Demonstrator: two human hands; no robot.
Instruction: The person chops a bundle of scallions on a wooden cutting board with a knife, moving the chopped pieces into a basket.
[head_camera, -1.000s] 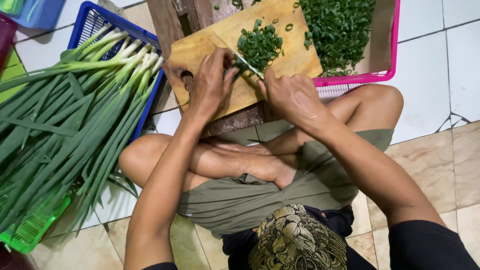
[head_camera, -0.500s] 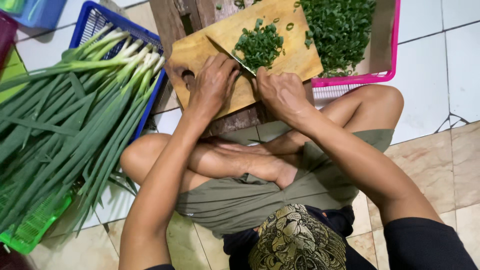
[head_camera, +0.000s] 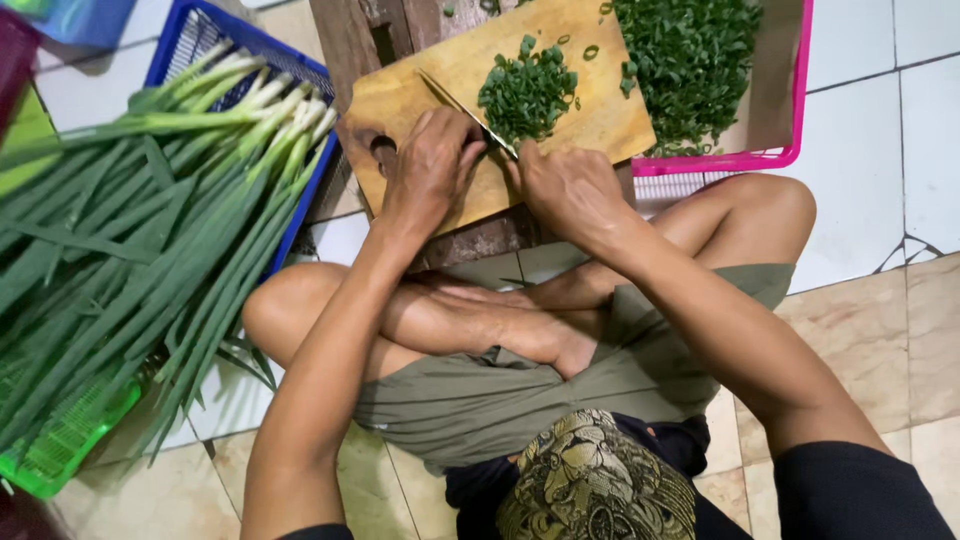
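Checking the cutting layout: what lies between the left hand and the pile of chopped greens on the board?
In the head view, the knife blade runs slantwise between the left hand and the chopped greens, over the wooden cutting board.

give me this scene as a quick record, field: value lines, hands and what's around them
left hand: pressed on the cutting board, beside the knife blade
right hand: grips the knife
chopped pile: green onion pieces on the board
pink basket: behind the board, holds more chopped greens
whole green onions: lying across the blue basket
posture: seated cross-legged on tiled floor
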